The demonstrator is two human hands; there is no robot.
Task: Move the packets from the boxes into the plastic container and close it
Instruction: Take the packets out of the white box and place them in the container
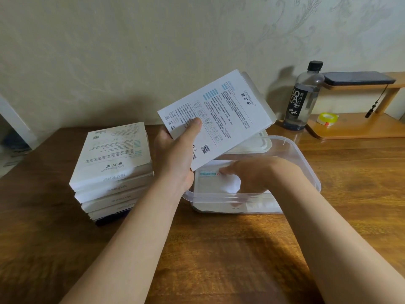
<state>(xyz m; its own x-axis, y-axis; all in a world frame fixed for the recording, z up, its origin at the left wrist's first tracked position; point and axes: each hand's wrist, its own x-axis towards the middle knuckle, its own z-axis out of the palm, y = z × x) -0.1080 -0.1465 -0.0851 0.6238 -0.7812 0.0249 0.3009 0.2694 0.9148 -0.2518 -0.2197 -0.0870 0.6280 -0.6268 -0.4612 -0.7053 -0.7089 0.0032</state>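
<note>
My left hand (175,154) grips a flat white printed box (219,115) by its near corner and holds it tilted above the clear plastic container (306,163), its far flap open. My right hand (247,174) is inside the container, fingers spread flat on white packets (210,181) lying at the bottom. The container's white lid (254,145) lies behind it, partly hidden by the box. A stack of several similar white boxes (111,167) stands to the left on the wooden table (219,249).
A water bottle with a black cap (304,95) stands at the back right beside a low wooden shelf (361,128). On the shelf are a roll of tape (327,119) and a dark phone (359,77). A wall runs behind the table.
</note>
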